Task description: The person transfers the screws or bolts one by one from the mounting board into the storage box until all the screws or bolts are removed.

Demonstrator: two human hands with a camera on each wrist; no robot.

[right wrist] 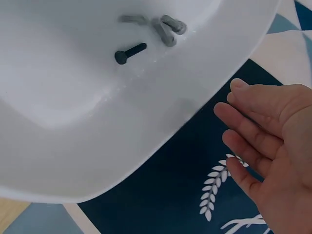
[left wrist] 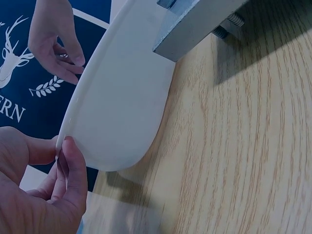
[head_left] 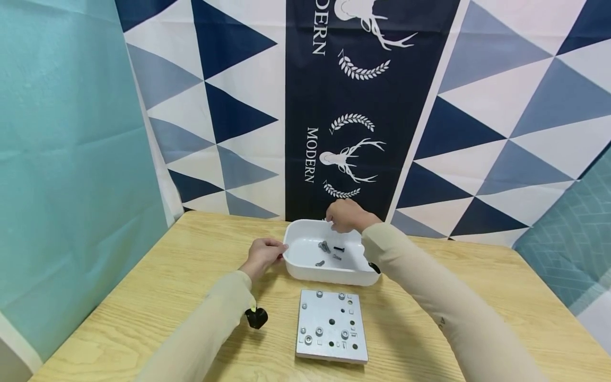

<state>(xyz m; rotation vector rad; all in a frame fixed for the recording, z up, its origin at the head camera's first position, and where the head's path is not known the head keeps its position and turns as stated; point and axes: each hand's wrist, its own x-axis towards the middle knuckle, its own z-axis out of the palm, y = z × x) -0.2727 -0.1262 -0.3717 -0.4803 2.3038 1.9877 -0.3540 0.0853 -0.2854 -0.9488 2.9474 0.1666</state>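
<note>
A white plastic tray [head_left: 312,274] stands on the table, its near side lower in the head view. My left hand [head_left: 264,253] pinches its left rim between thumb and fingers; the left wrist view shows the thumb and fingertips on either side of the rim [left wrist: 74,105]. At the far rim is my right hand [head_left: 350,215], with loosely bent fingers and nothing in them; the right wrist view has its fingertips [right wrist: 222,110] just outside the rim. Inside the tray lie several grey bolts [head_left: 324,246] and a black screw [right wrist: 129,53].
In front of the tray, a silver metal block [head_left: 329,313] with holes and several bolts set in it lies on the wooden table [head_left: 200,297]. Behind the table hangs a patterned cloth [head_left: 248,132]. A black wrist device [head_left: 256,318] is at the left sleeve.
</note>
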